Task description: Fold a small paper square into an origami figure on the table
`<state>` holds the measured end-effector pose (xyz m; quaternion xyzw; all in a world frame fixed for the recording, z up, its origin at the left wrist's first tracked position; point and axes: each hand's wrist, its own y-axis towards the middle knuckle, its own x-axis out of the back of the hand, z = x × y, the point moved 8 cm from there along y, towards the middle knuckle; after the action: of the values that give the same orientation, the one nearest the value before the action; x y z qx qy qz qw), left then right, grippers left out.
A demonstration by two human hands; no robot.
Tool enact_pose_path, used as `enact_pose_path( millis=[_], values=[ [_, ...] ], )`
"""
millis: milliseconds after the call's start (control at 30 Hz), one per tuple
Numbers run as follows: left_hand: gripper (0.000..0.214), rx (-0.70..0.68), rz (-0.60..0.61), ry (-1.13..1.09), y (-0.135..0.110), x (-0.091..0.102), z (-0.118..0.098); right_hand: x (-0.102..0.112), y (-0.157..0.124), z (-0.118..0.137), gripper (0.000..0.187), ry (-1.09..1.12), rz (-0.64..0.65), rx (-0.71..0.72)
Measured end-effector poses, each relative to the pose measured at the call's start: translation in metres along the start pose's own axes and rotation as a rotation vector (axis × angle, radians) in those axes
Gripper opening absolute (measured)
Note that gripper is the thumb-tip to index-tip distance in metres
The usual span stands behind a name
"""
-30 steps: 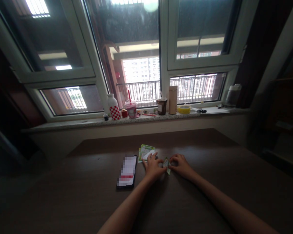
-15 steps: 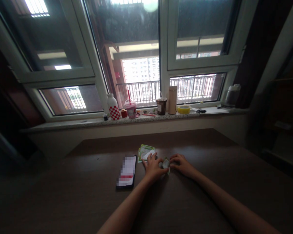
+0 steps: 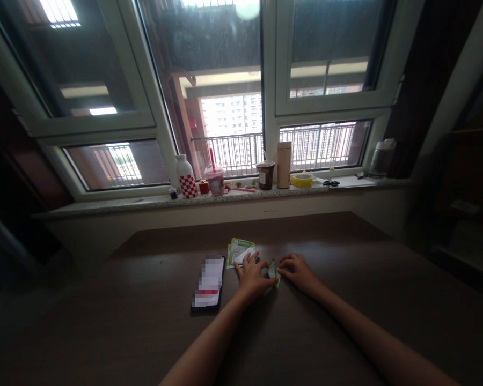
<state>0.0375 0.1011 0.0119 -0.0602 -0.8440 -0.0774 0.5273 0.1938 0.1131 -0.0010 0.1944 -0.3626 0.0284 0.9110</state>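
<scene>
On the dark brown table both my hands meet over a small folded piece of green and white paper. My left hand lies on the table with its fingers curled, the thumb side pinching the paper's left edge. My right hand is closed in a pinch on the paper's right edge. Just beyond my left hand lies a small stack of green and white paper sheets, partly covered by my fingers.
A phone lies left of my hands. On the window sill stand a red-checked bottle, a pink drink cup, a dark cup, a tan flask, yellow tape and papers.
My hands have shifted only slightly over the paper; the folded piece looks narrower and more upright between my fingers than a second ago.
</scene>
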Motion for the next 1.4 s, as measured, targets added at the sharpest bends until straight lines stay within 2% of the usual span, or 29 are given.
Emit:
enact_pose_path(
  millis=[233,767,1167,1400],
  values=[
    [0.041,-0.013,-0.017,-0.023,0.001,-0.001,0.001,0.002,-0.001,0.004,0.008,-0.044,-0.036,0.000],
    [0.039,-0.004,-0.028,-0.030,0.000,0.001,0.001,0.003,-0.003,0.006,0.005,-0.017,-0.031,0.031],
    [0.022,-0.046,-0.204,-0.167,-0.001,0.010,0.001,0.003,-0.003,0.007,0.011,0.002,-0.030,0.047],
    [0.010,-0.081,-0.229,-0.226,-0.002,0.015,-0.002,0.000,-0.005,0.009,0.007,-0.006,0.023,0.074]
  ],
)
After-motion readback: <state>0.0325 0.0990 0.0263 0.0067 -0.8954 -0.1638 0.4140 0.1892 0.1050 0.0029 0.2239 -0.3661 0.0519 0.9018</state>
